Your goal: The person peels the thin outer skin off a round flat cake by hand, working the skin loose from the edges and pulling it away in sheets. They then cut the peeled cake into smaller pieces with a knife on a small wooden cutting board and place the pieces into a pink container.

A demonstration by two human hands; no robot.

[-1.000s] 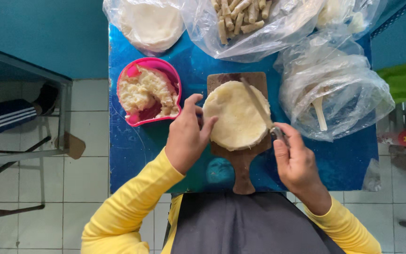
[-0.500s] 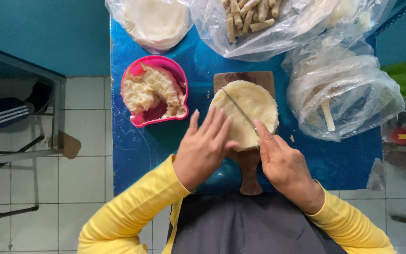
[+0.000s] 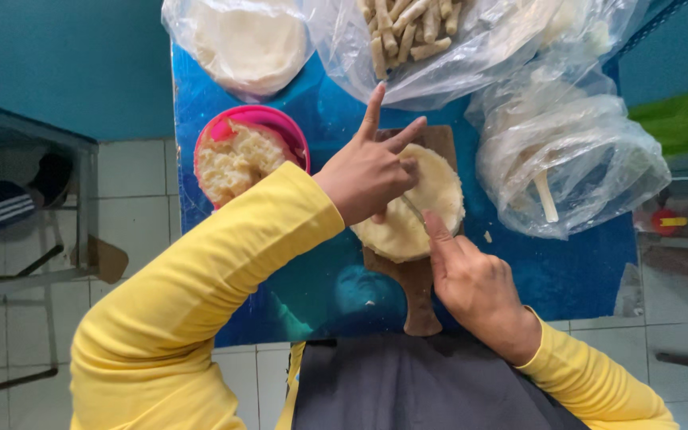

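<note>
A round pale flatbread stack point(image 3: 431, 209) lies on a wooden paddle board point(image 3: 418, 295) on the blue table point(image 3: 567, 271). My left hand point(image 3: 368, 171) rests on the stack's left side, fingers spread and pointing away from me. My right hand point(image 3: 475, 279) grips a knife point(image 3: 414, 209) whose thin blade lies across the bread, index finger pressed along its back. A pink bowl point(image 3: 284, 127) of crumbly pale filling sits left of the board, partly behind my yellow sleeve.
Clear plastic bags line the table's far side: one with round wrappers point(image 3: 244, 44), one with fried sticks point(image 3: 416, 36), one crumpled at the right point(image 3: 575, 155). A metal frame point(image 3: 33, 263) stands on the tiled floor at left. The table edge is near my apron.
My left arm has swung across so the hand now sits higher on the bread with fingers spread. The knife has moved from the right side toward the middle of the stack.
</note>
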